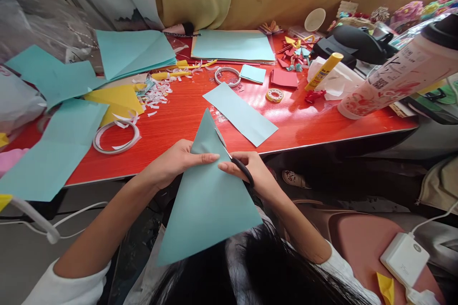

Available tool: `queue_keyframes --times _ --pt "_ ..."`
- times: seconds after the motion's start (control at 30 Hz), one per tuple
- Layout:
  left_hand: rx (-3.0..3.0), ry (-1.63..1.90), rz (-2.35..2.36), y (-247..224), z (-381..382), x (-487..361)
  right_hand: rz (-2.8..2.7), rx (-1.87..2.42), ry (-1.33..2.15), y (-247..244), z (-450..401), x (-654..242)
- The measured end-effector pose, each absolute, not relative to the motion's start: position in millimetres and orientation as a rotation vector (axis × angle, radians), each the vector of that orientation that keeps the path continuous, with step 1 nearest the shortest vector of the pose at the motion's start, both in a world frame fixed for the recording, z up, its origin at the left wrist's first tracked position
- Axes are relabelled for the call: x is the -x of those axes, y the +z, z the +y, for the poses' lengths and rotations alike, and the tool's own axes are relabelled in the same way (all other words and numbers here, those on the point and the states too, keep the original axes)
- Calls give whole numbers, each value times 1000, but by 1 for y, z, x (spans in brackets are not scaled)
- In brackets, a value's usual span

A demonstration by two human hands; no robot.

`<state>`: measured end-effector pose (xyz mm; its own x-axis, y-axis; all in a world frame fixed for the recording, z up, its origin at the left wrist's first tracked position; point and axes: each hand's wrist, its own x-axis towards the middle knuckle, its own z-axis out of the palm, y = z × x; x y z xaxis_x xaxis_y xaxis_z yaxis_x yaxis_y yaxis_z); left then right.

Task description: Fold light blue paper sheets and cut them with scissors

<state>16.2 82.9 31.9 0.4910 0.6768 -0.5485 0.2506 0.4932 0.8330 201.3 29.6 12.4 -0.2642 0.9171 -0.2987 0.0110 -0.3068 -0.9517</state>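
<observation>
A large light-blue paper triangle hangs in front of the table edge, its tip pointing away over the red table. My left hand grips its left side, thumb lying on top of the paper. My right hand is closed around black-handled scissors, its thumb also touching the paper. The scissor blades lie along the triangle's upper right edge. Just beyond, a light-blue paper rectangle rests on the table.
On the red table are blue sheets, tape rolls, paper scraps, a yellow glue stick, red squares and a large bottle. A white power adapter sits on a pink seat at right.
</observation>
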Motion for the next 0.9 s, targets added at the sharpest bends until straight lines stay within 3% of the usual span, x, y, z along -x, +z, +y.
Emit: queue_keyframes --times 0.3,0.9 --pt "-1100 687 1125 25 80 -27 -1231 1256 1674 11 29 -203" --pt "-1070 609 1095 22 83 -23 -1201 1211 1693 7 30 -198"
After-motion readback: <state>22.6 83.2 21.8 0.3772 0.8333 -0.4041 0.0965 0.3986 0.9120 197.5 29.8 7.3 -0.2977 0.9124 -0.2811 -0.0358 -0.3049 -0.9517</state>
